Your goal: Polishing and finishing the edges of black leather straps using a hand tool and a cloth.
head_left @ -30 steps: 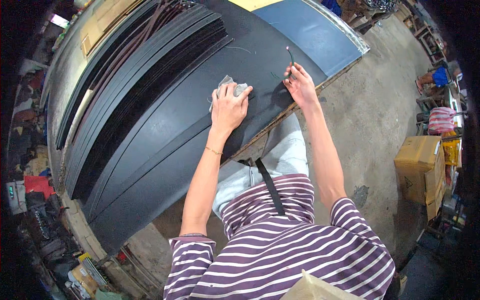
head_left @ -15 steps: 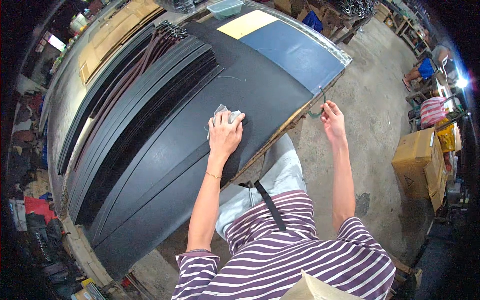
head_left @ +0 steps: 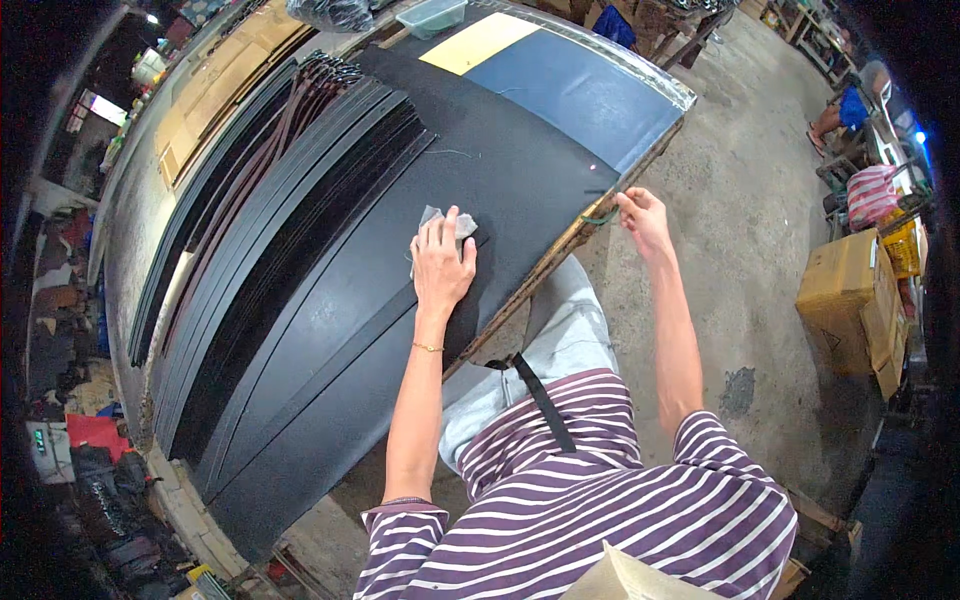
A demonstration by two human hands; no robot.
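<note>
My left hand (head_left: 441,268) presses a crumpled grey rag (head_left: 464,226) onto the black work surface (head_left: 530,170), its fingers laid over the rag. Beneath that hand runs a long narrow black strip (head_left: 345,345), slanting toward the lower left; part of it is hidden by the hand. Off the table's right edge, my right hand (head_left: 645,222) pinches a thin dark item with a green cord-like part (head_left: 601,217). Its exact kind is too small to tell. A small pinkish bright spot (head_left: 592,167) shows over the surface ahead of those fingers.
Stacked black strips (head_left: 300,210) and brown strips (head_left: 300,110) lie left of my left hand. Blue (head_left: 580,95) and yellow (head_left: 480,45) sheets cover the far end, near a clear plastic tub (head_left: 432,17). A cardboard box (head_left: 845,300) stands on the floor at right.
My right hand has moved slightly left and the thin item now reaches over the table edge. My left hand's fingers lie flatter on the rag. The view has shifted a little.
</note>
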